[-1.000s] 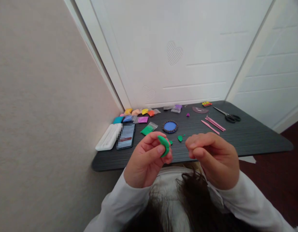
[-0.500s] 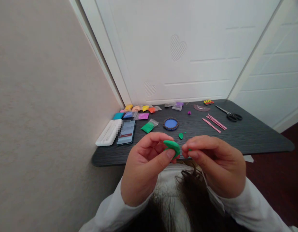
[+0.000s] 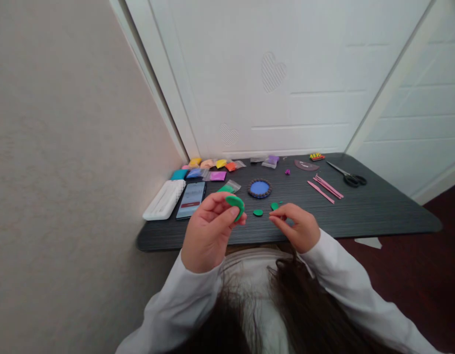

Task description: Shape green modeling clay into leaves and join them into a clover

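My left hand (image 3: 210,231) is closed on a flattened piece of green clay (image 3: 236,202), pinched between thumb and fingers above the table's near edge. My right hand (image 3: 296,226) has thumb and fingertips pressed together low over the table. Whatever lies between those fingertips, if anything, is too small to make out. Just beyond them sits a green clay leaf shape (image 3: 274,206), partly hidden, with a tiny green scrap (image 3: 281,202) behind it. Between the hands lies a green clay oval (image 3: 258,213). Farther back is a blue clay disc (image 3: 260,188) ringed by dark brown beads.
On the dark table (image 3: 389,216), pink modelling tools (image 3: 323,189) and scissors (image 3: 348,175) lie at right. At left are a phone (image 3: 191,199), a white case (image 3: 164,200) and several clay packets (image 3: 217,176). A green packet (image 3: 229,188) is partly behind my left hand.
My hands have moved apart, the left toward the left with its green clay, the right down toward the table. The green oval between them now shows. The small green bit no longer shows in my right fingers.
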Available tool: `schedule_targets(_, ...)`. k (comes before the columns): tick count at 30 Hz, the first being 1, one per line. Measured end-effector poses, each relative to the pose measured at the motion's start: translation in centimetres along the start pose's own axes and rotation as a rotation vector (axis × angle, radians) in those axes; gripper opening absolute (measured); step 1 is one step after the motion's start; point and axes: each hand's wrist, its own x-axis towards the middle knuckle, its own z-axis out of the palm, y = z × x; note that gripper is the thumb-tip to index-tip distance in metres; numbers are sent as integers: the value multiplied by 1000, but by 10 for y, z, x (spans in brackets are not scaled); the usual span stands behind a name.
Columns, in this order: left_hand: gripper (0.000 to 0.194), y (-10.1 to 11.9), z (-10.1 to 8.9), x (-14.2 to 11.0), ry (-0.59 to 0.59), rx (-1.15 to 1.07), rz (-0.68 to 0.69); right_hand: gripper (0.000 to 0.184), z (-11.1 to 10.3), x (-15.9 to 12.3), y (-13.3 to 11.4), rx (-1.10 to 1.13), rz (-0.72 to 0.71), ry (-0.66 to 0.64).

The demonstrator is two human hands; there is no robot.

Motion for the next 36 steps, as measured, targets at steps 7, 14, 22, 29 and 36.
schedule_targets(7,30,-39,-26,35,158,6,-98,17,27,-15,35,-208,-24,-143)
schedule_targets(14,30,-76,-51,56,226,50,-175,24,21,-22,29,-342,-84,-170)
schedule_targets(22,31,-83,-57,57,233,50,-175,36,12,-32,22,-452,-90,-227)
schedule_targets(29,32,-82,-56,56,230,48,-176,40,14,-33,22,-492,-114,-230)
schedule_targets(36,31,-82,-56,56,223,47,-172,41,15,-32,17,-478,-132,-272)
